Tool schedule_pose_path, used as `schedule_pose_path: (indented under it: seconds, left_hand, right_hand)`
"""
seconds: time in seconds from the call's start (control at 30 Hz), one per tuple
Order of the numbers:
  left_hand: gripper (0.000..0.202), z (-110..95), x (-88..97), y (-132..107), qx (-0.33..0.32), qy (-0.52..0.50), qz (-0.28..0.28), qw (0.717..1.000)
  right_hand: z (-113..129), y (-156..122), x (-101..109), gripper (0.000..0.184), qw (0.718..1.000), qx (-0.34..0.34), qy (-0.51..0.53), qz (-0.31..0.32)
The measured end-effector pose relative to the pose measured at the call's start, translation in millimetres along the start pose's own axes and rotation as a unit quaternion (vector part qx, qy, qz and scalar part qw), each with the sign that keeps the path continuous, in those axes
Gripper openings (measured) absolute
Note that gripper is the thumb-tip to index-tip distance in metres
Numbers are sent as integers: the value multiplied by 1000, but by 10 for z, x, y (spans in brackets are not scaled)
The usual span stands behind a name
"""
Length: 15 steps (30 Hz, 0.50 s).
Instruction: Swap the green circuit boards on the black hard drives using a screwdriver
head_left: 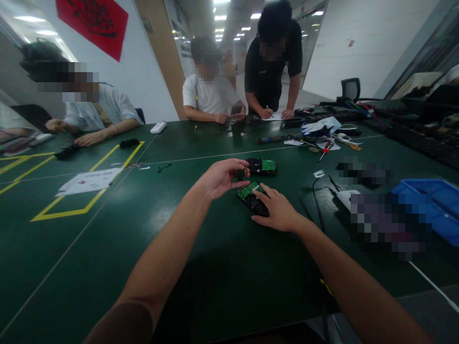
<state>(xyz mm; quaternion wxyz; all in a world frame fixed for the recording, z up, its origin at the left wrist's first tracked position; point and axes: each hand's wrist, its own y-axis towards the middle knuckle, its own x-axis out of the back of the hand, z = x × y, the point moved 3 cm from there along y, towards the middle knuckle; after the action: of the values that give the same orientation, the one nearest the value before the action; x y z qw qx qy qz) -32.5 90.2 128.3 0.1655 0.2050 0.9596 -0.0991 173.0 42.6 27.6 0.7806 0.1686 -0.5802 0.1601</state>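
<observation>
My left hand [225,179] pinches a short screwdriver [241,173], with a dark and yellow handle, between thumb and fingers. It stands upright over a hard drive [256,203] lying on the green table, its green circuit board facing up. Whether the tip touches the drive is hidden. My right hand [276,208] grips that drive from the right, fingers across its top and thumb along the near edge. Just behind lies a second hard drive [263,166], black with a green board, apart from both hands.
A blue tray [412,184] and a partly blurred device with a cable lie to the right. Tools and white gloves [321,126] are farther back. Printed paper [88,181] lies by yellow tape at left. Several people are around the table's far side.
</observation>
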Motion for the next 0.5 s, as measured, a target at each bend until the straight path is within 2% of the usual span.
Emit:
schedule_pose_path:
  seconds: [0.13,0.3,0.5]
  left_hand:
    - [13,25,8,13,16,-17,-8,1000]
    - [15,33,27,24,16,18,2,1000]
    - [17,28,68,32,-2,50,-23,998]
  right_hand:
    - [-7,0,-10,93,1000,0,1,4]
    - [-11,-3,-5,95,1000,-5,9,9]
    - [-6,-2,7,95,1000,-2,9,7]
